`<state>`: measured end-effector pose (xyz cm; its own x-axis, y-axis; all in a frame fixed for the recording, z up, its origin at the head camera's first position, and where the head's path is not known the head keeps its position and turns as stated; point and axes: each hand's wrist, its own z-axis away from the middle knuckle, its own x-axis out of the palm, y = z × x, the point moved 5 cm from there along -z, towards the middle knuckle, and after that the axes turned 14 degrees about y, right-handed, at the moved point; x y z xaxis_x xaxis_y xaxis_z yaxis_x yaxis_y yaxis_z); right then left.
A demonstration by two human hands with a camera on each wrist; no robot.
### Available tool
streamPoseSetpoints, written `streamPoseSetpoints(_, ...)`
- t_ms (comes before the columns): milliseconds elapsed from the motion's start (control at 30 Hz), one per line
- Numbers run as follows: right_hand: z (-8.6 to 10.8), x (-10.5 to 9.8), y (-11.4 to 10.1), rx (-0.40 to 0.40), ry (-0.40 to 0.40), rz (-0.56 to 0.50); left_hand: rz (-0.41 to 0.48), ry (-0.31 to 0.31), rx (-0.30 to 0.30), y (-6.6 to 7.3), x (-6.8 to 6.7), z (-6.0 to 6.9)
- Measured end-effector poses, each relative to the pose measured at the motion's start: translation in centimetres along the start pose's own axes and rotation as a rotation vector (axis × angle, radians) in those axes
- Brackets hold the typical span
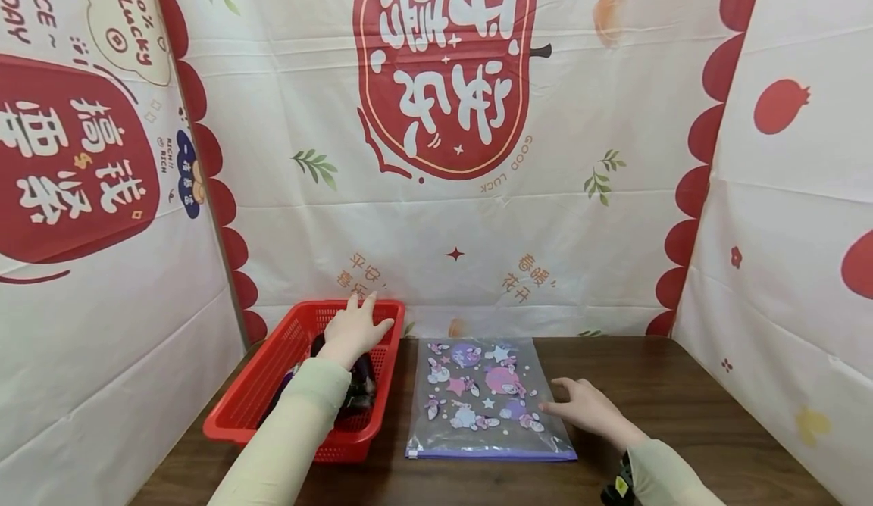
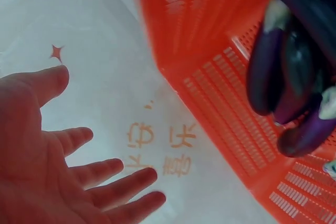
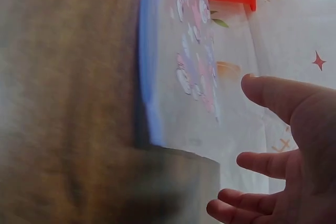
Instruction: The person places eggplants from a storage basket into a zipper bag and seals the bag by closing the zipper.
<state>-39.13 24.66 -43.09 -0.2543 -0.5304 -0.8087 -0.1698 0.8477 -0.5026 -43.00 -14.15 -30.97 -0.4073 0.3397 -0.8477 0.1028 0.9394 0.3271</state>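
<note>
My left hand [image 1: 353,330] is spread above the far part of a red plastic basket [image 1: 392,385], holding nothing. Dark purple eggplants [image 2: 265,72] lie in the basket, partly hidden by my left arm in the head view. In the left wrist view the fingers are apart and no eggplant touches them. A clear zip bag [image 1: 470,392] with pink and purple cartoon prints lies flat on the table, its purple zip edge [image 1: 505,455] toward me. Beside the bag's right edge is my right hand [image 1: 589,407], fingers loosely extended and gripping nothing; whether it touches the bag I cannot tell.
The dark wooden table [image 1: 655,407] is enclosed by a printed white cloth [image 1: 436,226] at the back and both sides. The basket stands left of the bag, near the back cloth. A black wristband [image 1: 619,483] shows at my right wrist.
</note>
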Motion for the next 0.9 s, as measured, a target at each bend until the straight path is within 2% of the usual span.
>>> streamPoseSetpoints(233,1.7,0.3,0.6,0.069,0.024,-0.09,0.057,-0.048,-0.007,-1.5,0.6,-0.3)
streamPoseSetpoints(400,2.9,0.9,0.9,0.099,0.045,-0.184,0.086,-0.09,-0.027,-2.7,1.7,-0.7)
streamPoseSetpoints(500,3.1,1.0,1.0,0.07,0.07,-0.202,0.094,-0.106,-0.05,-3.4,2.1,-0.9)
streamPoseSetpoints(567,3.3,1.2,1.1,0.043,0.058,-0.226,0.089,-0.111,-0.055,-3.8,2.4,-1.0)
streamPoseSetpoints(733,3.9,1.6,1.3,-0.018,-0.036,-0.304,0.079,-0.119,-0.049,-4.1,3.1,-1.2)
streamPoseSetpoints(900,3.9,1.7,1.5,-0.063,-0.078,-0.322,0.112,-0.127,-0.07,-4.2,3.9,-1.7)
